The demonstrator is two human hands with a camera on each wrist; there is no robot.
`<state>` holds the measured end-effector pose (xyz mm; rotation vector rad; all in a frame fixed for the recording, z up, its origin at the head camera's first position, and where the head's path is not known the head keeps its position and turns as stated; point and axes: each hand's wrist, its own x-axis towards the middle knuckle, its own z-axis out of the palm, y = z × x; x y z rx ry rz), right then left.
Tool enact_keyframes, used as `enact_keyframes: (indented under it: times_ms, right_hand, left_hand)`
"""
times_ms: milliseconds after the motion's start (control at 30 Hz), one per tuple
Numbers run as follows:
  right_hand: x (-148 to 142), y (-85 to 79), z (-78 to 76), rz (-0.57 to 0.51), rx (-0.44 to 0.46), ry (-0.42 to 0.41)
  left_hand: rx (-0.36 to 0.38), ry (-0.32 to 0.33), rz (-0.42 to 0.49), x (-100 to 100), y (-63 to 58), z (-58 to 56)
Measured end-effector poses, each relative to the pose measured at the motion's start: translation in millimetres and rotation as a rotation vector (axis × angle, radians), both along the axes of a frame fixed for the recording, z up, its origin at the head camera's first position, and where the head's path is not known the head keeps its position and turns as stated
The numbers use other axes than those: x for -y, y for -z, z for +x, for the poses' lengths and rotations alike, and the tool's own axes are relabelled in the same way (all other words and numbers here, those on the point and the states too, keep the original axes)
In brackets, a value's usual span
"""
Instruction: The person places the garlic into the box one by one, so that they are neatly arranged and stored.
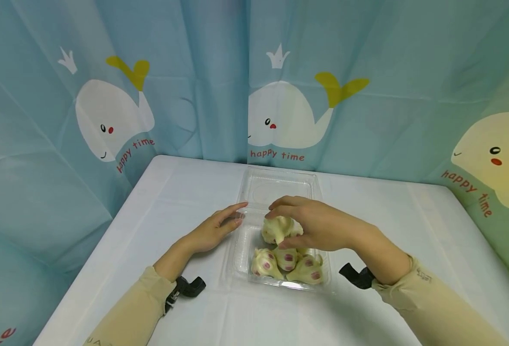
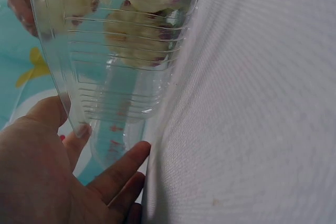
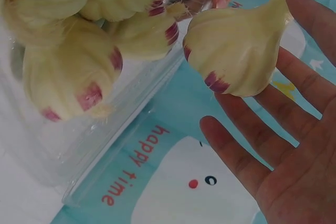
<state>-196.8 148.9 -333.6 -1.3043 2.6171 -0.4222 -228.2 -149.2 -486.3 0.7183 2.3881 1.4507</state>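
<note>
A clear plastic box (image 1: pixel 241 254) stands on the table, with several pale garlic bulbs (image 1: pixel 308 269) marked in purple inside. Over its back part, my right hand (image 1: pixel 319 223) reaches down around one garlic bulb (image 3: pixel 233 51). The thumb is at that bulb's stem, and the fingers lie against its far side. In the right wrist view this bulb sits higher than the others. My left hand (image 1: pixel 213 233) is at the box's left side, fingers loosely extended. Its thumb and index finger meet the box's edge in the left wrist view, without curling round it.
Behind the box's tray lies its hinged clear lid (image 1: pixel 278 185), folded open. A white cloth covers the table (image 1: pixel 194 192). Blue curtains (image 1: pixel 220 96) with whale prints hang along the back and sides. Dark wrist mounts (image 1: pixel 189 288) stick out near both sleeves.
</note>
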Motion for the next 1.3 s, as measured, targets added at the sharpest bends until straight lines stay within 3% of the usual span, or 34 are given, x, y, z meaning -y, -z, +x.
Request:
enact_keyframes:
  times_ms: [767, 1300]
  right_hand:
    - [30.2, 5.2, -14.5, 0.056, -0.001, -0.077]
    - [42.4, 15.0, -19.8, 0.102, 0.044, -0.071]
  left_hand:
    - [0.011, -0.002, 0.001, -0.4, -1.1, 1.2]
    - [0.021, -0.022, -0.037, 0.5, -1.9, 4.4]
